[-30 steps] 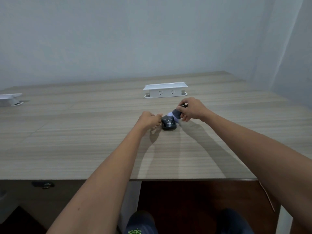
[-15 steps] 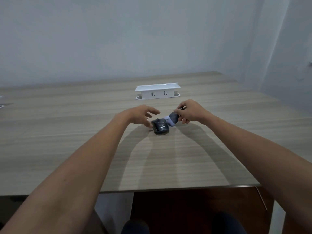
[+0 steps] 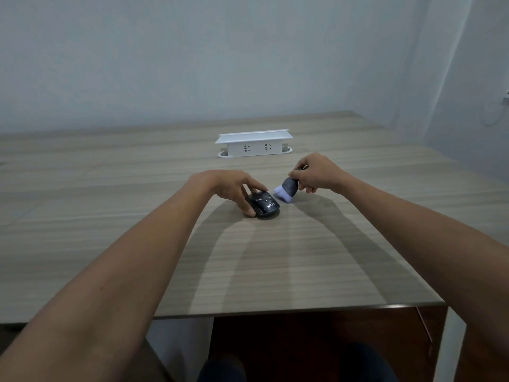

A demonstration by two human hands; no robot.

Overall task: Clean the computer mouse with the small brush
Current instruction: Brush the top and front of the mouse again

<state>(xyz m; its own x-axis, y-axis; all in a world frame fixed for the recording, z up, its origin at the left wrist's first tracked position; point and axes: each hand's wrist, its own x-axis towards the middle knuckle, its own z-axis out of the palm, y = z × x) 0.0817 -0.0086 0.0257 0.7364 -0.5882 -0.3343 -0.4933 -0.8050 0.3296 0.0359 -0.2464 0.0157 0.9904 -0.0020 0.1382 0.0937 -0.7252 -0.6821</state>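
A black computer mouse (image 3: 265, 207) with white lettering lies flat on the wooden table (image 3: 137, 216), near the middle. My left hand (image 3: 232, 187) grips it by its left side and far end, thumb along the near left edge. My right hand (image 3: 316, 173) is closed around the dark handle of a small brush (image 3: 286, 190). The brush's pale lilac bristles point down and left, just right of the mouse and slightly above the table, apart from the mouse.
A white socket box (image 3: 254, 143) with two outlets stands on the table behind the hands. The table's front edge (image 3: 303, 310) runs close to my body, with dark wood panels and my knees below. A grey wall closes off the back.
My left hand has opened from a fist and settled onto the mouse's left side. The brush has lifted off the mouse and moved a little to the right. The view has shifted.
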